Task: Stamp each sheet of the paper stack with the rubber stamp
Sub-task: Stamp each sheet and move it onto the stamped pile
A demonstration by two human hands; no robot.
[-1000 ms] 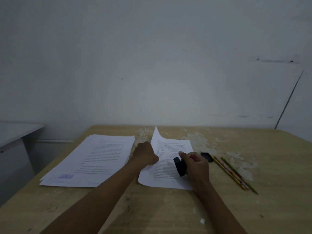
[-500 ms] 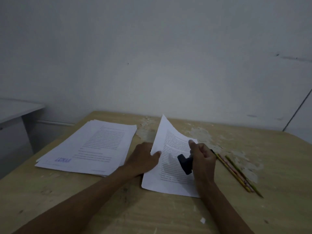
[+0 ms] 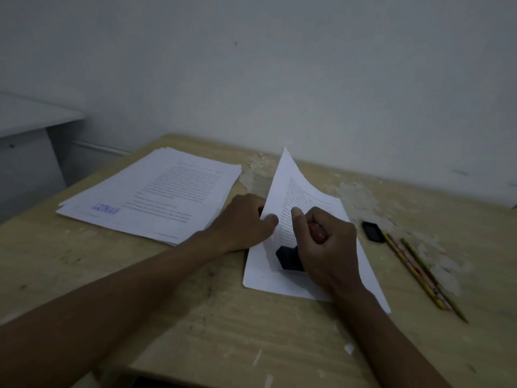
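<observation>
A dim room: worn wooden table (image 3: 195,317) against a plain white wall (image 3: 279,65).

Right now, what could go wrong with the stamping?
The left hand holds the sheet's left edge lifted and curled, so the paper could crease or shift under the rubber stamp gripped by the right hand, smearing the mark. The stamp sits near the sheet's bottom edge, so the print might land partly off the page.

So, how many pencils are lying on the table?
3, side by side to the right of the sheet: a yellow pencil nearest it, a pink pencil in the middle and a green pencil outermost. None looks hidden.
</observation>
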